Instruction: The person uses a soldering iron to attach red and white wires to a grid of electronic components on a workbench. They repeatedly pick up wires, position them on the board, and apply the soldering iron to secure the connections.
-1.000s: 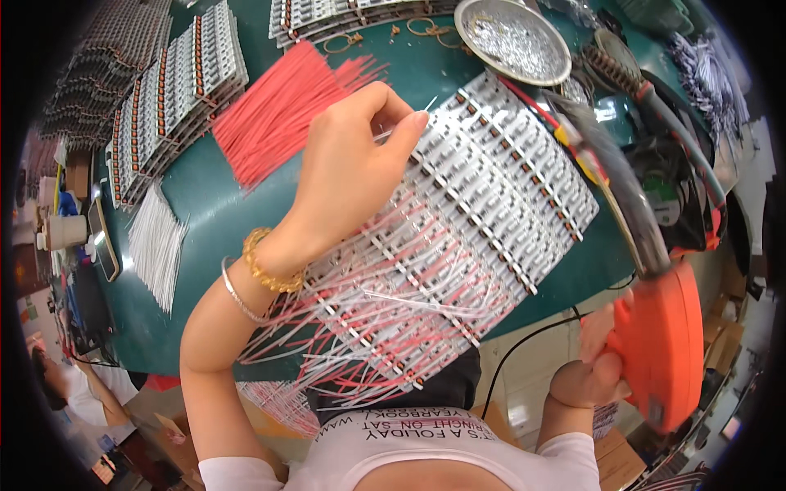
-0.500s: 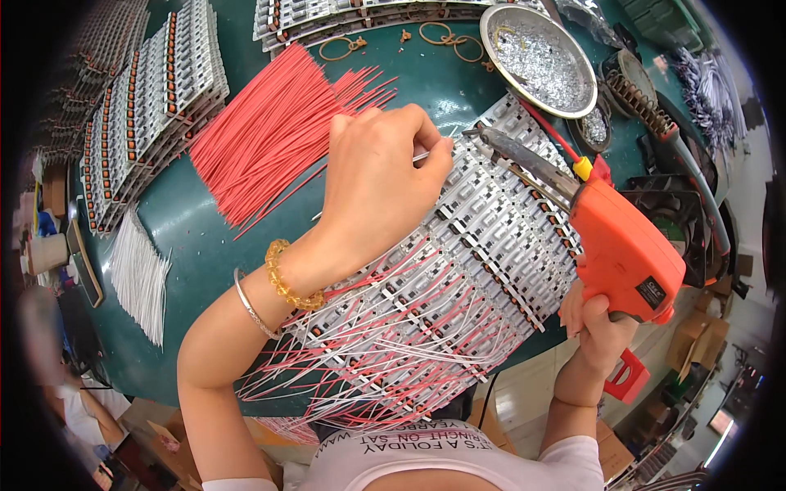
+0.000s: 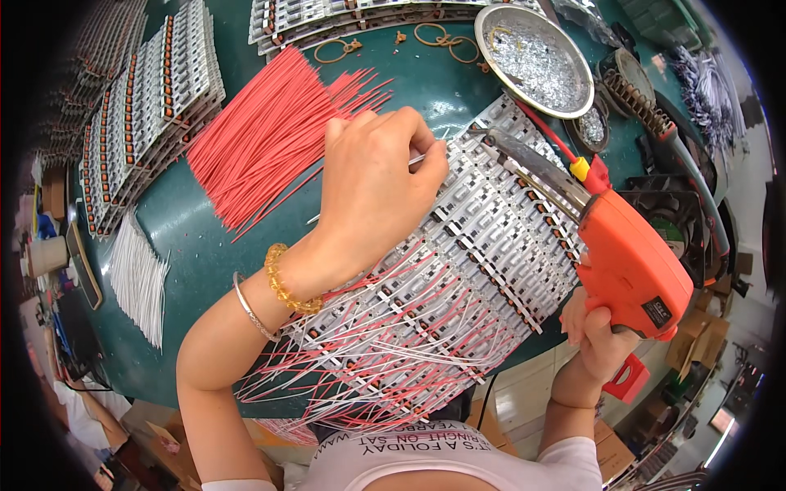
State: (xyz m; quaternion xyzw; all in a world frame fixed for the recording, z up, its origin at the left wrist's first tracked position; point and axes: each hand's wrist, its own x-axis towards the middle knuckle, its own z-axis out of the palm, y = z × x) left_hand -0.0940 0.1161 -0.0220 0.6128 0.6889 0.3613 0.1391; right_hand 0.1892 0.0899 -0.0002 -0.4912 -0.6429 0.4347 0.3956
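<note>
My left hand (image 3: pixel 368 184) is closed, thumb and forefinger pinching a thin white wire (image 3: pixel 417 159) above a panel of small circuit boards (image 3: pixel 491 217). In my right hand (image 3: pixel 602 348) is an orange-red soldering gun (image 3: pixel 630 258), its long metal nose reaching left. The gun's tip is close to the panel's far edge, just right of my left fingertips. I cannot tell whether it touches the board. Red and white wires (image 3: pixel 393 335) trail from the near half of the panel.
A bundle of red wires (image 3: pixel 254 139) and a smaller white bundle (image 3: pixel 137 270) lie left. Stacked board panels (image 3: pixel 151 106) stand far left, more panels (image 3: pixel 360 12) at the back. Far right are a metal bowl (image 3: pixel 483 51) of silvery bits and a coil-spring iron holder (image 3: pixel 639 98).
The soldering gun's body has shifted slightly right and toward me, its tip still beside my left fingertips. My left hand has moved slightly left, keeping its pinch on the wire.
</note>
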